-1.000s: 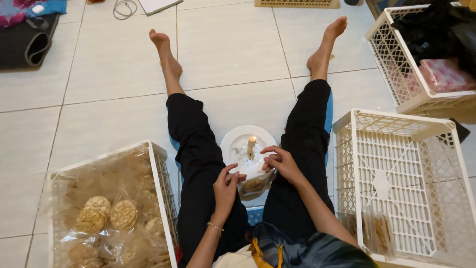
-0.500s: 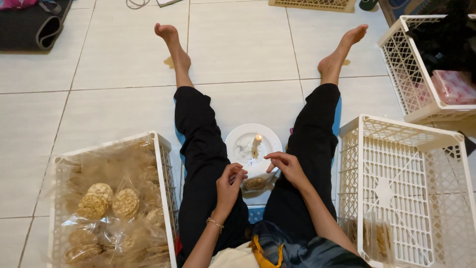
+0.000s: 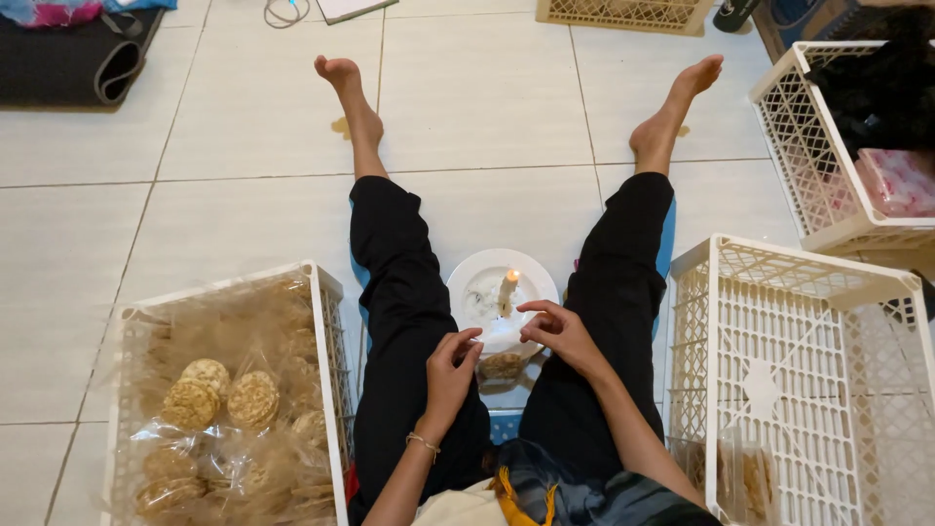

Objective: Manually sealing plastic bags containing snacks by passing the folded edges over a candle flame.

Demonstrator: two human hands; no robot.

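Observation:
I sit on a tiled floor with my legs spread. Between them lies a white plate (image 3: pixel 480 292) with a short lit candle (image 3: pixel 507 290) standing on it. My left hand (image 3: pixel 450 372) and my right hand (image 3: pixel 555 333) meet just below the plate, each pinching the top of a clear plastic bag of round brown crackers (image 3: pixel 503 365) that hangs between them close to the flame. Much of the bag is hidden by my fingers.
A white lattice crate (image 3: pixel 326 321) at my left holds several clear bags of round crackers (image 3: pixel 222 399). A taller white crate (image 3: pixel 799 380) stands at my right with a few packs at its bottom. Another crate (image 3: pixel 813 166) with dark cloth sits far right. A dark mat (image 3: pixel 68 63) lies top left.
The view has shifted slightly, so my legs and the plate sit lower in frame. My hands stay together on the bag below the candle, with the right hand a little nearer the flame.

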